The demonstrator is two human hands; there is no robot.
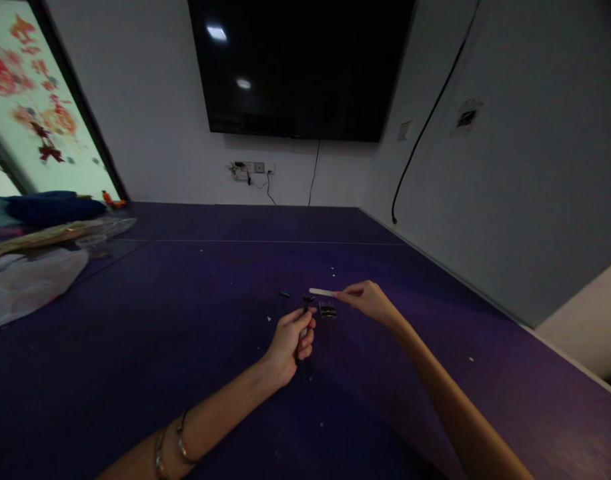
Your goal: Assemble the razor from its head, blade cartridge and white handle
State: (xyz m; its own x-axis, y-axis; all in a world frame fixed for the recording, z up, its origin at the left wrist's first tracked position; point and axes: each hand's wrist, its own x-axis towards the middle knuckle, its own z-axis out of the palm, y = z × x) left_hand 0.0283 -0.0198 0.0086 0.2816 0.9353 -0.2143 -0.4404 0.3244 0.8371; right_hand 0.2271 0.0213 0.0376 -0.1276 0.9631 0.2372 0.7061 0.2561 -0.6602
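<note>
1. Fingers of left hand [289,338], head view: clamped around slim dark tool [305,309], head projecting above the grip. Likely to twist if held loosely or pushed sideways.
2. Fingers of right hand [368,299]: pinched on right end of white stick [321,292], free end pointing toward tool head. Possible tilt or drop, from so short a hold. Contact with tool: cannot tell.
3. On purple surface [185,333]: small dark block [328,310], just right of tool head. Could be nudged by a low pass.
4. Left of tool head: teal piece [284,293], easily swept aside by stray knuckles.
</note>
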